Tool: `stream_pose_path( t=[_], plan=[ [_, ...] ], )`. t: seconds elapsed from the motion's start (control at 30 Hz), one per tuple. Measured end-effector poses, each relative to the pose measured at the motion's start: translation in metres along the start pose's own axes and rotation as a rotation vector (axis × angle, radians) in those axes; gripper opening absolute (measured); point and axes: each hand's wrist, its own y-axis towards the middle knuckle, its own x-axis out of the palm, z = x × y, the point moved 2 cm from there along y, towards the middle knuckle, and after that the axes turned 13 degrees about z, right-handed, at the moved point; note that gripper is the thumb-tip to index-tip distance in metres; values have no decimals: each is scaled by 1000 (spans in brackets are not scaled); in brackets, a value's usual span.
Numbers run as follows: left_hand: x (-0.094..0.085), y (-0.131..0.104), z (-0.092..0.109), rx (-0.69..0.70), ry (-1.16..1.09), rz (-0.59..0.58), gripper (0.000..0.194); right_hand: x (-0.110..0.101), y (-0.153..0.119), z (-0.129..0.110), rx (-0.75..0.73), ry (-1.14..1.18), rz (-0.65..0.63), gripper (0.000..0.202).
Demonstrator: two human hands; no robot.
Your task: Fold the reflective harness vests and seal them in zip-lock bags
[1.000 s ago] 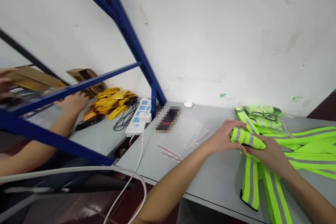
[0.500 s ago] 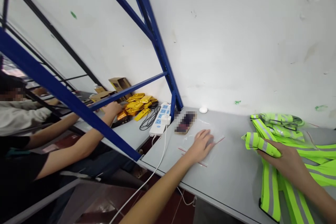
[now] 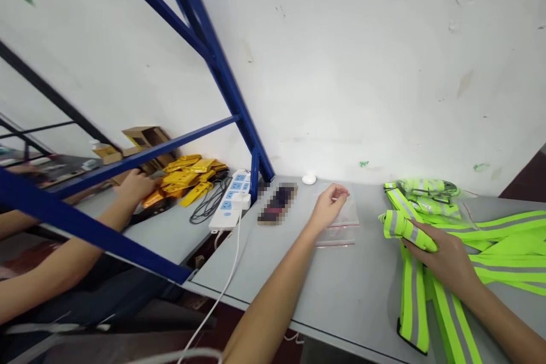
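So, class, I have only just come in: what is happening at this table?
A person works at a grey table with bare hands. The left hand pinches the edge of a clear plastic bag, above more such bags lying flat. The right hand grips a rolled piece of yellow-green reflective strap, with a pile of loose straps beside it. At the next table, another person's hand rests near yellow packets and a power strip.

One power strip (image 3: 231, 202), one white puck (image 3: 309, 180), one phone (image 3: 277, 203), two hands
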Motion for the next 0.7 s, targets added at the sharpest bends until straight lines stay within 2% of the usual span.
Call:
stream_pose_path(
  t=[0.07,0.1,0.13,0.23,0.37,0.53,0.63,0.7],
  plan=[
    [-24,-3,1,35,27,-139,22,0,0,0,-31,14,24,40],
    [-32,-5,1,74,149,-265,28,1,0,0,-44,20,28,40],
    [-38,-7,-1,84,278,-334,34,2,-1,1,-59,24,28,40],
    [-40,-10,-6,106,502,-436,32,3,-2,1,-94,19,31,40],
    [-28,-10,-7,167,506,-450,13,3,-2,-2,-54,41,-8,42],
    [-23,-9,-7,209,498,-452,11,-2,4,-17,169,176,-28,41],
    [-13,-14,6,262,343,-335,13,-5,11,-28,300,273,-45,36],
    [-1,-23,20,226,152,-223,26,-6,14,-35,352,321,-78,32]
  ],
)
